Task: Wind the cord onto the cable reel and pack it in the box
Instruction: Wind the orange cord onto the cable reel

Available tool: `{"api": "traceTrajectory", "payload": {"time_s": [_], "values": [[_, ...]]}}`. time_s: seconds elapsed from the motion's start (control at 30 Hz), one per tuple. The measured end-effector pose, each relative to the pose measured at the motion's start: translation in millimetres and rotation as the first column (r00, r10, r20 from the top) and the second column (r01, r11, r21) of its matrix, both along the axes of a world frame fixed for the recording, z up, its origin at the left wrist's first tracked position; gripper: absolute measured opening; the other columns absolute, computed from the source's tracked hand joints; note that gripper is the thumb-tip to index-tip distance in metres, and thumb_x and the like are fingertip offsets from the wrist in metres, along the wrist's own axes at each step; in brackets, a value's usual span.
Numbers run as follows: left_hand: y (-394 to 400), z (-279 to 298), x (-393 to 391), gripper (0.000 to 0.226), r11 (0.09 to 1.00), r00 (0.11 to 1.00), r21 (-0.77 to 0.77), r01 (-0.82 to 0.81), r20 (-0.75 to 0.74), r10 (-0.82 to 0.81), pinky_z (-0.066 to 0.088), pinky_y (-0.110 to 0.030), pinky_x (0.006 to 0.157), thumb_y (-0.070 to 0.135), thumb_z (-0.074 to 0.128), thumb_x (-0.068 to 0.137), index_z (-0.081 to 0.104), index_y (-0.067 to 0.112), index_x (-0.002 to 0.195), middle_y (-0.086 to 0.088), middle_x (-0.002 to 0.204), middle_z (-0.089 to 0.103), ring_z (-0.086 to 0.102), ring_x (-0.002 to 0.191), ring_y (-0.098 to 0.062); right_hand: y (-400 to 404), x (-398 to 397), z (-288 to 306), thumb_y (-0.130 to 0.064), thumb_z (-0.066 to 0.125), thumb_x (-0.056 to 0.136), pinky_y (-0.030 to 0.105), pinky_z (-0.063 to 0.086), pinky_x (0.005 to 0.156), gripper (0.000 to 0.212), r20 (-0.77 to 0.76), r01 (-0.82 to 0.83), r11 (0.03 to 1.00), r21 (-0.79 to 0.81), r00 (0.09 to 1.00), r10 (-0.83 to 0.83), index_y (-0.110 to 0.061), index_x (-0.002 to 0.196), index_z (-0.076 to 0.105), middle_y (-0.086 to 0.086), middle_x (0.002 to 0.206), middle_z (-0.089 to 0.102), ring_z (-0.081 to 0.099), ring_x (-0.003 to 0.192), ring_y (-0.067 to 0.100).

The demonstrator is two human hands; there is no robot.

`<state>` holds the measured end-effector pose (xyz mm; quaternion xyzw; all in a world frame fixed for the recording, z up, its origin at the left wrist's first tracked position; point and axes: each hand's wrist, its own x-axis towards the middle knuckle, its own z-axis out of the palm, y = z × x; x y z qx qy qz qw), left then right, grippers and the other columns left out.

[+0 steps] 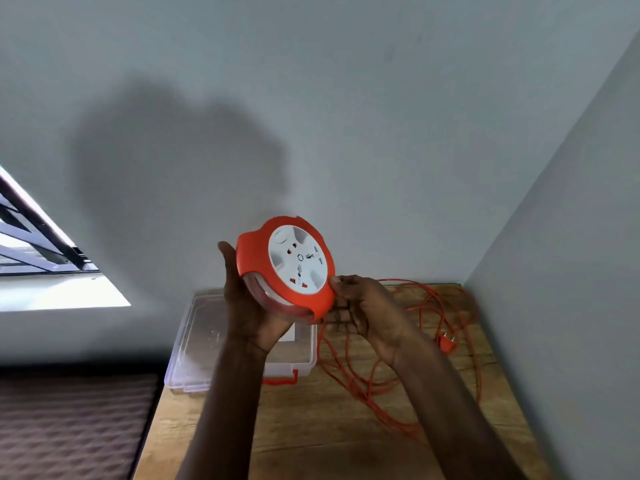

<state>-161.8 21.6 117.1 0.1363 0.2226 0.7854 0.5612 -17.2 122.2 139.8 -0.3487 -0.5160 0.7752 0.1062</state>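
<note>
Holding cable reel (285, 263) up off the table (346, 427), left hand (247, 306) cups its left rim, right hand (360, 306) fingers (337, 281) pinch lower right rim, loose orange cord (374, 375) tangled below, plug (446, 342) right, clear box (197, 341) left.

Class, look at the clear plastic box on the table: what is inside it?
The clear box shows nothing distinct inside; a pale patch appears beside the left hand, which, holding the cable reel, covers part of it.
</note>
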Motion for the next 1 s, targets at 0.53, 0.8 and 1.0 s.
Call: {"api": "traceTrajectory", "payload": {"time_s": [0.53, 0.8, 1.0], "values": [[13.3, 5.5, 31.3, 0.082, 0.999, 0.979, -0.019, -0.042, -0.201, 0.037, 0.033, -0.061, 0.119, 0.068, 0.06, 0.089, 0.057, 0.012, 0.149, -0.019, 0.151, 0.055, 0.048, 0.14, -0.043, 6.8, 41.5, 2.0, -0.043, 0.061, 0.099, 0.041, 0.061, 0.07, 0.021, 0.294, -0.201, 0.538, 0.819, 0.951, -0.093, -0.024, 0.09, 0.057, -0.005, 0.077, 0.074, 0.071, 0.069, 0.012], [5.0, 2.6, 32.1, 0.088, 0.983, 0.996, -0.181, 0.011, -0.086, -0.027, 0.053, -0.056, 0.104, 0.08, 0.033, 0.096, 0.072, 0.012, 0.134, -0.02, 0.138, 0.068, 0.067, 0.122, -0.04, 6.0, 42.4, -0.4, -0.028, 0.075, 0.088, 0.03, 0.053, 0.089, 0.056, 0.133, -0.14, 0.208, 0.968, 0.99, 0.046, -0.049, 0.136, 0.056, -0.011, 0.125, 0.054, 0.05, 0.119, 0.01], [-1.8, 0.4, 31.8, 0.074, 0.964, 0.985, -0.264, -0.031, -0.173, -0.016, 0.065, -0.044, 0.08, 0.071, 0.037, 0.094, 0.083, 0.016, 0.111, -0.014, 0.114, 0.078, 0.077, 0.098, -0.031, -1.6, 36.8, -3.6, -0.025, 0.073, 0.089, 0.021, 0.042, 0.083, 0.057, 0.226, -0.229, 0.124, 0.966, 0.973, 0.037, -0.053, 0.137, 0.056, -0.011, 0.129, 0.054, 0.044, 0.118, 0.01]]}}
